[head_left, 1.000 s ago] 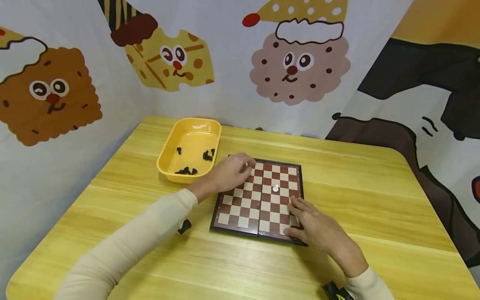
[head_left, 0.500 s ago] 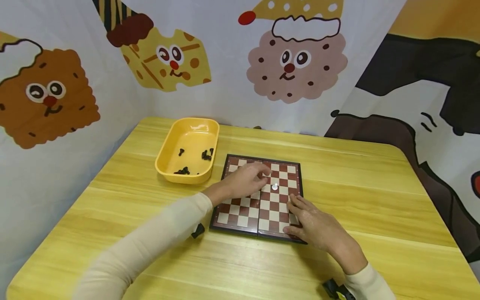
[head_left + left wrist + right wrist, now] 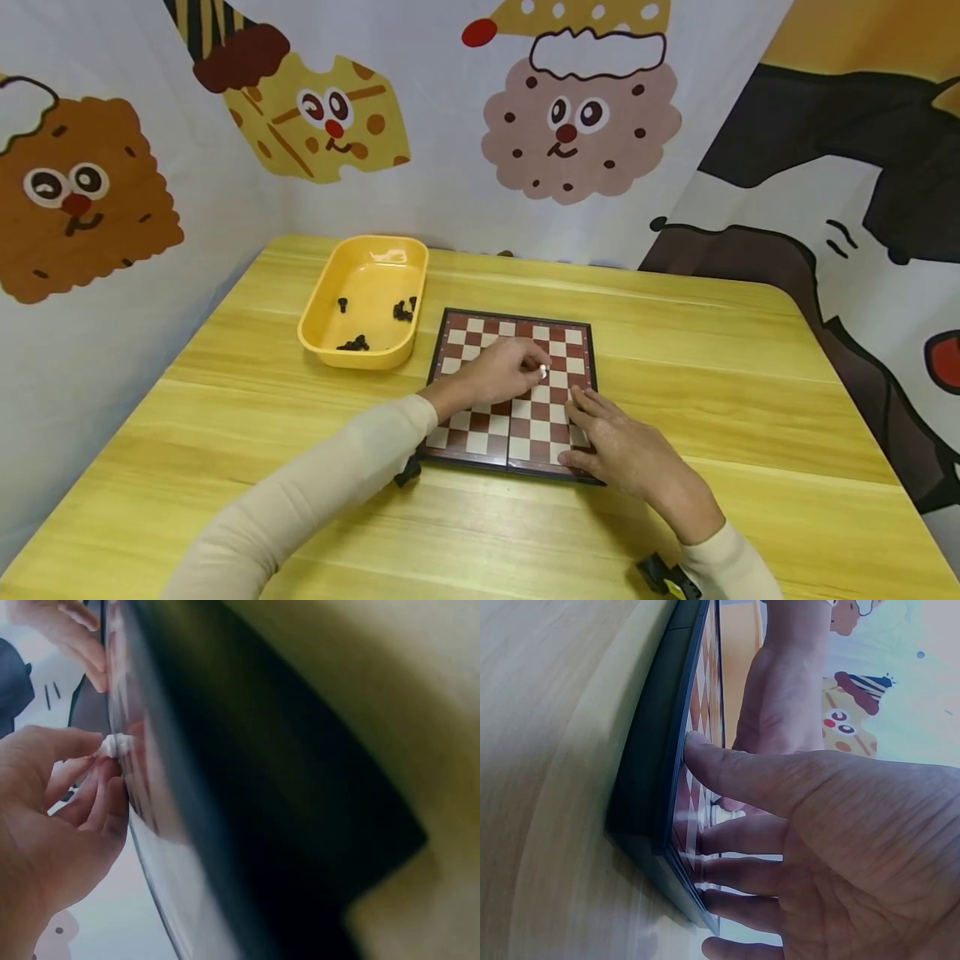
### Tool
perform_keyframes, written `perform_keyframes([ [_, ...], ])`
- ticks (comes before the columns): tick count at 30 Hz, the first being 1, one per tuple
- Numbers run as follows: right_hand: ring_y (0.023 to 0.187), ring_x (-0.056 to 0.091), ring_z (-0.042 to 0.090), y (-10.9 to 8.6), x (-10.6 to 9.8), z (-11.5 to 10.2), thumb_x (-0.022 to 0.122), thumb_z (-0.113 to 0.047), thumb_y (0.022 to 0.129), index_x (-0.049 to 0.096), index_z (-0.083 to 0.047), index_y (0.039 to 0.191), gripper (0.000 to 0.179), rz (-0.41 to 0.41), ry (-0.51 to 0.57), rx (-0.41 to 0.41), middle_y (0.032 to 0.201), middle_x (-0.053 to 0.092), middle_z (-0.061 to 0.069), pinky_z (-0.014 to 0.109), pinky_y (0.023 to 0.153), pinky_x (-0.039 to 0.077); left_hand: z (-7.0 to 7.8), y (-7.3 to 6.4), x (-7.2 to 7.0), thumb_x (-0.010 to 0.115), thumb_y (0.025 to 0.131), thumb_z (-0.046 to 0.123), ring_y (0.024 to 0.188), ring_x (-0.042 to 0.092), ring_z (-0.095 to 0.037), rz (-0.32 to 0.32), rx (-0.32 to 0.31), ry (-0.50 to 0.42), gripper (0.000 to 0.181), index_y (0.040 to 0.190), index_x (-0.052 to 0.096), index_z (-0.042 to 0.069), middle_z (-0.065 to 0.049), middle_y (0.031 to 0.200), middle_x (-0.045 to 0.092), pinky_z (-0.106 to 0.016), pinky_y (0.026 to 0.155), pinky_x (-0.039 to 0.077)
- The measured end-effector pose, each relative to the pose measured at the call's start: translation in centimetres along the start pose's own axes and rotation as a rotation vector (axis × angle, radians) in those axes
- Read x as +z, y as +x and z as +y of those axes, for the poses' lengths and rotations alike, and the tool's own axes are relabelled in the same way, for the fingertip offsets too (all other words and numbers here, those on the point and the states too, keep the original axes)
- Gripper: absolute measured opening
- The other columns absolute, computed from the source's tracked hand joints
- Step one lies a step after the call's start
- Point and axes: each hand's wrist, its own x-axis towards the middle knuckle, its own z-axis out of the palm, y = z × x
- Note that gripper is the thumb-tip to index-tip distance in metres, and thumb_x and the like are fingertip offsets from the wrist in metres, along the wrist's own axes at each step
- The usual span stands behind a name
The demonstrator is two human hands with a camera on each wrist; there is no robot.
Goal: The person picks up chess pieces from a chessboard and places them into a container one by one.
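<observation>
A brown-and-white chessboard (image 3: 488, 423) with a dark frame lies on the wooden table. Over its middle, my left hand (image 3: 501, 369) pinches a small white chess piece (image 3: 543, 372) between thumb and fingertips; in the left wrist view the piece (image 3: 114, 745) stands right at the board's surface. My right hand (image 3: 626, 442) rests on the board's near right edge, its fingers extended, with the thumb at the front rim and the fingertips (image 3: 709, 841) on the squares. Part of the board is hidden beneath both hands.
A yellow plastic tray (image 3: 360, 359) stands left of the board, with several black chess pieces (image 3: 354, 342) lying in it. A cloth backdrop (image 3: 442, 150) printed with cartoon biscuits and cheese hangs behind the table (image 3: 712, 350).
My left hand has moved right and nearer, from the board's far left part to the white chess piece, and now pinches it. My right hand stays at the board's edge.
</observation>
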Motion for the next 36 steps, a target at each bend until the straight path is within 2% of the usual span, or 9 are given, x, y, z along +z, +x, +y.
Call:
perform_keyframes([
  [5, 0.147, 0.027, 0.039, 0.0, -0.1, -0.1, 0.07, -0.039, 0.097, 0.05, 0.004, 0.147, 0.069, -0.004, -0.002, 0.004, 0.16, 0.032, 0.022, 0.058, 0.099, 0.046, -0.2, 0.2, 0.3, 0.062, 0.102, 0.006, 0.093, 0.063, -0.006, 0.018, 0.015, 0.059, 0.022, 0.121, 0.073, 0.007, -0.005, 0.118, 0.07, -0.018, 0.08, 0.051],
  [8, 0.147, 0.028, 0.039, 0.0, -0.1, -0.1, 0.07, -0.039, 0.097, 0.05, 0.004, 0.146, 0.069, -0.001, -0.008, 0.0, 0.16, 0.032, 0.023, 0.057, 0.099, 0.047, -0.2, 0.2, 0.3, 0.059, 0.104, 0.007, 0.082, 0.061, -0.006, 0.014, 0.014, 0.058, 0.024, 0.124, 0.073, 0.008, -0.005, 0.125, 0.068, -0.019, 0.072, 0.051],
  [12, 0.147, 0.028, 0.039, 0.1, -0.1, -0.1, 0.071, -0.039, 0.096, 0.051, 0.004, 0.146, 0.069, 0.007, -0.011, -0.007, 0.159, 0.033, 0.023, 0.057, 0.098, 0.047, -0.1, 0.2, 0.2, 0.057, 0.104, 0.006, 0.075, 0.06, -0.008, 0.008, 0.022, 0.049, 0.026, 0.125, 0.072, 0.008, -0.007, 0.129, 0.066, -0.02, 0.066, 0.05],
  [15, 0.147, 0.029, 0.039, 0.0, -0.1, -0.2, 0.071, -0.039, 0.096, 0.052, 0.004, 0.145, 0.069, 0.01, -0.009, -0.009, 0.159, 0.033, 0.023, 0.057, 0.097, 0.048, -0.1, 0.1, -0.1, 0.059, 0.103, 0.005, 0.077, 0.061, -0.007, -0.001, 0.028, 0.072, 0.026, 0.124, 0.073, 0.007, -0.007, 0.128, 0.067, -0.019, 0.07, 0.051],
  [22, 0.147, 0.028, 0.039, 0.1, 0.0, -0.2, 0.071, -0.039, 0.096, 0.051, 0.004, 0.146, 0.069, 0.007, -0.002, -0.005, 0.16, 0.032, 0.023, 0.057, 0.099, 0.046, -0.1, -0.3, -1.3, 0.062, 0.102, 0.006, 0.084, 0.061, -0.006, 0.013, 0.019, 0.117, 0.025, 0.124, 0.073, 0.007, -0.008, 0.127, 0.068, -0.02, 0.079, 0.05],
  [26, 0.147, 0.028, 0.039, 0.1, 0.0, -0.3, 0.07, -0.039, 0.096, 0.051, 0.004, 0.146, 0.068, 0.003, 0.002, -0.004, 0.16, 0.032, 0.023, 0.057, 0.1, 0.046, -0.1, -0.5, -2.3, 0.061, 0.102, 0.006, 0.075, 0.061, -0.009, 0.038, -0.001, 0.112, 0.025, 0.125, 0.072, 0.006, -0.01, 0.128, 0.067, -0.021, 0.068, 0.052],
  [30, 0.147, 0.028, 0.04, 0.0, 0.0, -0.3, 0.07, -0.039, 0.097, 0.051, 0.004, 0.146, 0.068, 0.0, 0.01, 0.004, 0.16, 0.032, 0.023, 0.058, 0.098, 0.047, 0.0, -0.6, -3.4, 0.06, 0.102, 0.003, 0.066, 0.06, -0.011, 0.064, -0.025, 0.062, 0.026, 0.126, 0.071, 0.004, -0.012, 0.125, 0.067, -0.022, 0.057, 0.052],
  [36, 0.147, 0.027, 0.039, 0.0, 0.1, -0.4, 0.069, -0.04, 0.098, 0.049, 0.003, 0.148, 0.069, -0.008, 0.018, 0.008, 0.16, 0.031, 0.022, 0.058, 0.097, 0.048, 0.2, -0.8, -4.5, 0.06, 0.103, 0.005, 0.078, 0.063, -0.01, 0.103, -0.033, 0.071, 0.025, 0.125, 0.072, 0.005, -0.008, 0.115, 0.069, -0.021, 0.061, 0.053],
])
